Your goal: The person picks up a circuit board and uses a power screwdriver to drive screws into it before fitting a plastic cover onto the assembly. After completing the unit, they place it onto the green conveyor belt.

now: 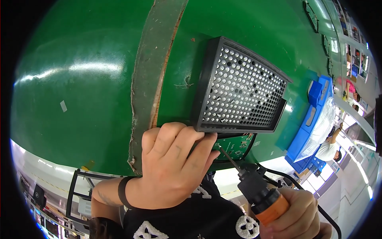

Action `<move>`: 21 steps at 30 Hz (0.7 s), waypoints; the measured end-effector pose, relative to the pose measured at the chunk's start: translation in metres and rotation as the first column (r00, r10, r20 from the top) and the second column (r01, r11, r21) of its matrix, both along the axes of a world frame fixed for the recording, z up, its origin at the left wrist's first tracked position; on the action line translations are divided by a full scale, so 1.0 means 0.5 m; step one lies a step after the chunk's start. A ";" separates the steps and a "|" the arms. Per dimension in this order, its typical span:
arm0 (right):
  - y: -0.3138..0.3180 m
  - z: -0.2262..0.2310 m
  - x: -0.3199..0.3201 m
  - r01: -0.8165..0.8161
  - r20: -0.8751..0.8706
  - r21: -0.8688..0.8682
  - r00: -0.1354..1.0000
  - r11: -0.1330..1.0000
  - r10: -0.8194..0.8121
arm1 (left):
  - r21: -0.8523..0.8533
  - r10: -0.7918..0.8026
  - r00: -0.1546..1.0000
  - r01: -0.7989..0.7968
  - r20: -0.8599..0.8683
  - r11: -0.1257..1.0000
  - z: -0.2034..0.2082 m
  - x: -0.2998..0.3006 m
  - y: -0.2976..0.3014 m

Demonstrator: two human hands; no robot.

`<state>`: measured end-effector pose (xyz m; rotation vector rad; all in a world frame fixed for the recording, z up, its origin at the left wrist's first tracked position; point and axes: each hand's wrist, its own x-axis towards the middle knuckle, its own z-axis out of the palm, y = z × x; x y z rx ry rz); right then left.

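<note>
An electric screwdriver, black at the front with an orange body, is gripped in my right hand. Its thin bit slants up to the left and its tip meets, or nearly meets, a green circuit board in a black frame. My left hand is closed at the left end of that board, fingers curled and thumb beside its edge. A black tray stands just beyond, with rows of silver screws in its holes; some holes are bare. The tray and my left hand hide part of the board.
A worn grey strip crosses the green tabletop. To the right stands a blue bin with clear plastic in it. Black framed boards lie along the far right. A cable runs beside the screwdriver. Another person is farther off.
</note>
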<state>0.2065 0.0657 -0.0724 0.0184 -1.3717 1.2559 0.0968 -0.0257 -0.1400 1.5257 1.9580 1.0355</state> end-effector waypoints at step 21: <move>0.002 -0.017 -0.010 -0.075 -0.030 0.032 0.997 0.997 0.076 | 0.032 0.023 1.000 -0.023 0.011 0.999 -0.006 0.004 -0.001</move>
